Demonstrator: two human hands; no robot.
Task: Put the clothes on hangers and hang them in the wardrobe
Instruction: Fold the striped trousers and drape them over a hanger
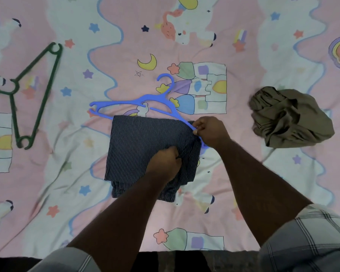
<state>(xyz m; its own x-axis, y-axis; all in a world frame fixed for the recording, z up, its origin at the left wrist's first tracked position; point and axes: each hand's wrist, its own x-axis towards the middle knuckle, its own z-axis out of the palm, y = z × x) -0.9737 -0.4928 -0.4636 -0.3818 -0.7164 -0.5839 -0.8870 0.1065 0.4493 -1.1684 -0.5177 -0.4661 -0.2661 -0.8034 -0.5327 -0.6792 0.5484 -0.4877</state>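
Item: dark pinstriped garment (145, 146), folded, lying flat on the bed under both hands. The left hand (165, 163) is bunching a fold of its cloth near the right edge, fingers curled into the fabric. The right hand (210, 132), just beyond and to the right of the left, is pinching the right arm of the blue plastic hanger (137, 104) where it is meeting the garment's top corner.

Hanger: lying across the garment's far edge, hook pointing away from the hands, left arm sticking out bare past the cloth; its right end is showing just below the right hand. Whether the bar is passing under the cloth cannot be told.

Step in hand, as I judge it: feeding the garment onto the hanger. To do it well, the left hand should be lifting one layer only while the right is sliding the hanger arm in level, so the cloth is ending up centred and not slumping to one side.

Further out: an olive-brown garment (290, 116), crumpled, well to the right of the right hand, not yet hung. A green hanger (35, 95), far to the left of the left hand, lying unused. All resting on a pink cartoon-print bedsheet (243, 183).
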